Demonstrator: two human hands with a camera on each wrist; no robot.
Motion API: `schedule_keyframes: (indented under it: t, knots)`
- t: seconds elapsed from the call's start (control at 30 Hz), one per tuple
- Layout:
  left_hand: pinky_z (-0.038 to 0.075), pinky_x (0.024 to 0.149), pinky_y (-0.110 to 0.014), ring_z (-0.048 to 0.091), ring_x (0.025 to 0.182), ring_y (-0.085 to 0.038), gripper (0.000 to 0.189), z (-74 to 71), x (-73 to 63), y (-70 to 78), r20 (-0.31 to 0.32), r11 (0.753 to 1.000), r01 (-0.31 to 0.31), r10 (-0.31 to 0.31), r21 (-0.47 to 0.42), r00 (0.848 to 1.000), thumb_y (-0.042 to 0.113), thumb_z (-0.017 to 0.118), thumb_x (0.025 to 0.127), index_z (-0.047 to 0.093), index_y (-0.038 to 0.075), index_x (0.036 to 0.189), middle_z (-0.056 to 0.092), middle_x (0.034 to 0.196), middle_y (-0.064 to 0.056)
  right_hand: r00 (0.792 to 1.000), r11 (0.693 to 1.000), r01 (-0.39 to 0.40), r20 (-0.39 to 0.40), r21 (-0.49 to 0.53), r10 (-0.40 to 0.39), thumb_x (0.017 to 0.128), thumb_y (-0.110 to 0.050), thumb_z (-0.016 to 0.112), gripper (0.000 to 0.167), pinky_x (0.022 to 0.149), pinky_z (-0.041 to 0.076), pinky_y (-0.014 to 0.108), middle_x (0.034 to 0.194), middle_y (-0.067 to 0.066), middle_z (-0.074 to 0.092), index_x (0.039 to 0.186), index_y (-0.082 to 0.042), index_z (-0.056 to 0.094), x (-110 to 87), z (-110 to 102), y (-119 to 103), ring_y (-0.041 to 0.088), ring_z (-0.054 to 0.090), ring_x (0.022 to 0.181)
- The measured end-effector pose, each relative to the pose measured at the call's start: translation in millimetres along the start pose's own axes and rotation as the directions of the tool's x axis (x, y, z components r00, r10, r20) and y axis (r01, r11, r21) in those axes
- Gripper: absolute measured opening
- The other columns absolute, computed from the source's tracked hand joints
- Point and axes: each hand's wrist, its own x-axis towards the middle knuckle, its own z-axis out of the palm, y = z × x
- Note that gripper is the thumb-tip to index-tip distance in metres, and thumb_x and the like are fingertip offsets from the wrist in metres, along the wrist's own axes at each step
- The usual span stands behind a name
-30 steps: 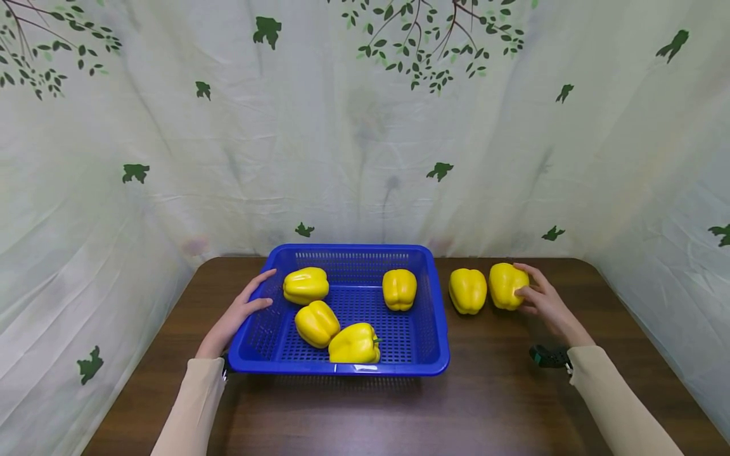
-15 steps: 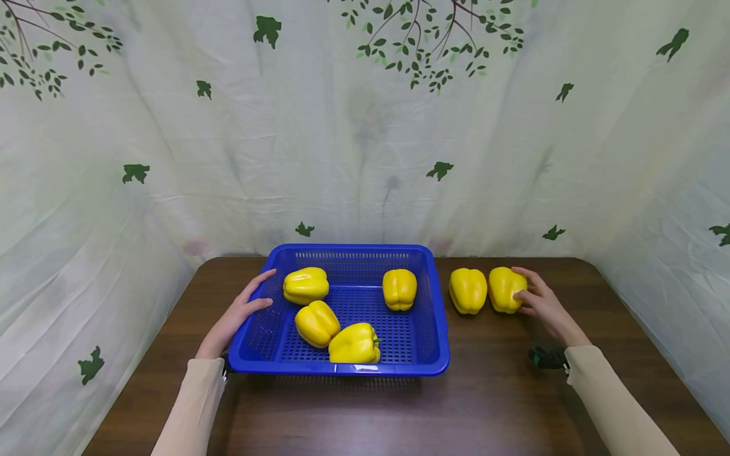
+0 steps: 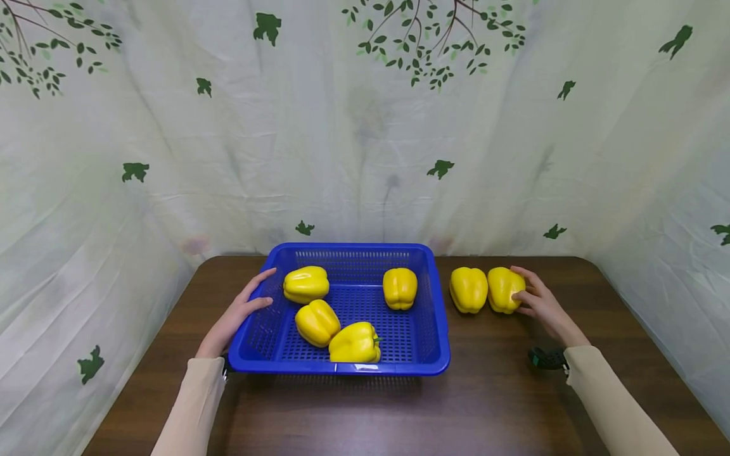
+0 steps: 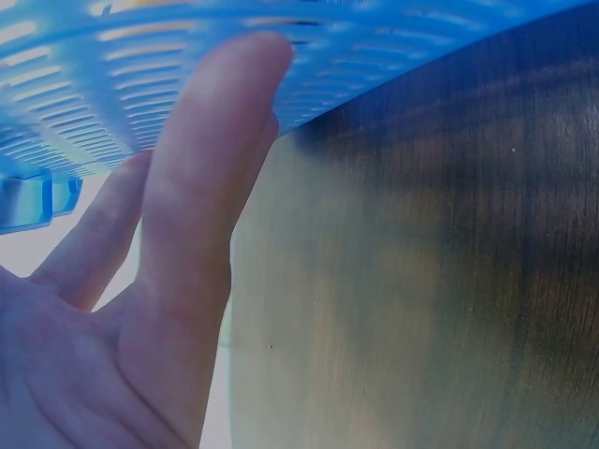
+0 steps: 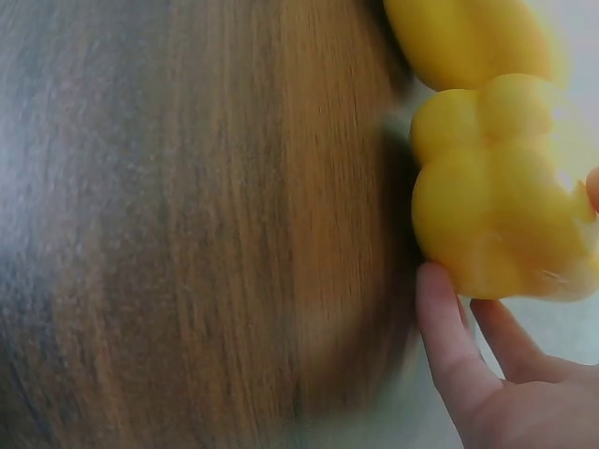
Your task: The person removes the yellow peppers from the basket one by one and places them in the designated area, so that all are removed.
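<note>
My left hand [image 3: 232, 318] lies against the left wall of a blue plastic basket [image 3: 339, 368], its fingers and thumb fairly straight. In the left wrist view the thumb [image 4: 192, 187] touches the slotted wall. On the right of the table, my right hand [image 3: 544, 307] holds the right side of a yellow bell pepper [image 3: 503, 290] between thumb and fingers. Another yellow bell pepper [image 3: 469, 291] stands right beside it, between it and the basket. The right wrist view shows the held pepper [image 5: 496, 196] with fingertips at its lower edge.
Inside the basket are several more bell peppers: one [image 3: 307, 284] at the back left, one [image 3: 400, 289] at the right, others [image 3: 355, 343] near the front. A brown wooden table [image 3: 353, 418] carries everything. A pale curtain [image 3: 365, 139] with leaf prints hangs behind it.
The right hand's pepper has come down slightly toward the front and moved a little left, closer to the neighbouring pepper. The left hand and the basket have stayed put.
</note>
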Motion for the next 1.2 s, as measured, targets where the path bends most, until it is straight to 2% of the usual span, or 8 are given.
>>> schedule_keyframes:
  t: [0.1,0.33,0.6,0.7,0.9,1.0,1.1,1.2]
  knots:
    - [0.049,0.086,-0.050,0.043,0.118,-0.048,0.059,-0.2,0.2,0.2,0.002,1.000,-0.002,0.002,0.002,1.000,0.024,0.043,0.102,0.016,0.030,0.153,0.010,0.155,-0.015,1.000,1.000,0.001,-0.001,-0.003,-0.001,0.098,-0.010,0.046,0.063,0.092,0.046,0.045,0.147,0.029,0.012,0.152,-0.010,0.012,-0.3,0,0,0.040,0.032,0.120]
    - [0.049,0.085,-0.049,0.043,0.117,-0.048,0.059,-1.2,0.7,-0.4,0.003,1.000,-0.008,0.008,0.008,1.000,0.024,0.043,0.102,0.016,0.030,0.153,0.010,0.155,-0.015,1.000,1.000,0.000,0.003,0.003,0.000,0.098,-0.010,0.046,0.063,0.088,0.048,0.035,0.147,0.030,0.012,0.152,-0.009,0.012,-1.4,0,1,0.041,0.031,0.122]
    - [0.049,0.086,-0.049,0.042,0.118,-0.048,0.059,-1.2,0.6,-0.4,0.003,1.000,-0.012,0.012,0.003,1.000,0.023,0.043,0.102,0.016,0.029,0.153,0.011,0.155,-0.015,1.000,1.000,0.004,0.016,0.001,-0.004,0.099,-0.011,0.045,0.061,0.097,0.040,0.053,0.151,0.026,0.009,0.152,-0.011,0.014,-1.6,1,-2,0.045,0.023,0.129]
    - [0.049,0.087,-0.049,0.042,0.119,-0.048,0.059,-1.1,0.6,-0.6,0.001,1.000,-0.012,0.012,0.003,1.000,0.023,0.043,0.102,0.016,0.029,0.153,0.010,0.155,-0.015,1.000,1.000,0.007,0.013,0.008,-0.007,0.100,-0.011,0.046,0.061,0.096,0.042,0.049,0.152,0.026,0.007,0.152,-0.011,0.014,-1.6,1,-1,0.046,0.022,0.131]
    - [0.049,0.086,-0.049,0.042,0.119,-0.048,0.058,-0.9,0.7,-0.3,0.002,1.000,-0.009,0.009,-0.006,1.000,0.023,0.043,0.102,0.016,0.029,0.153,0.010,0.155,-0.015,0.999,0.999,0.035,-0.029,0.012,-0.035,0.100,-0.012,0.047,0.060,0.098,0.039,0.055,0.153,0.026,0.010,0.152,-0.010,0.016,-3.2,-2,-4,0.045,0.020,0.134]
    - [0.049,0.086,-0.049,0.041,0.119,-0.048,0.059,-0.8,0.7,0.3,0.002,1.000,-0.007,0.007,0.000,1.000,0.023,0.043,0.102,0.016,0.029,0.153,0.010,0.155,-0.015,0.997,0.998,0.055,-0.060,0.002,-0.055,0.100,-0.014,0.047,0.058,0.095,0.045,0.044,0.152,0.028,0.014,0.151,-0.010,0.019,-6.0,-5,-8,0.041,0.025,0.132]
    - [0.049,0.086,-0.050,0.042,0.119,-0.049,0.058,-0.7,0.4,0.4,0.004,1.000,-0.004,0.004,-0.004,1.000,0.024,0.043,0.102,0.016,0.029,0.153,0.009,0.155,-0.014,0.992,0.997,0.081,-0.094,0.003,-0.081,0.101,-0.016,0.047,0.055,0.087,0.049,0.029,0.148,0.032,0.017,0.151,-0.011,0.023,-9.0,-8,-13,0.028,0.038,0.123]
    - [0.049,0.086,-0.051,0.041,0.119,-0.049,0.058,-0.8,0.3,0.2,0.004,1.000,-0.005,0.005,-0.002,1.000,0.024,0.043,0.102,0.016,0.030,0.153,0.009,0.155,-0.014,0.985,0.993,0.117,-0.132,0.016,-0.114,0.101,-0.016,0.048,0.052,0.084,0.049,0.021,0.143,0.031,0.024,0.149,-0.011,0.028,-12.7,-10,-18,0.012,0.044,0.112]
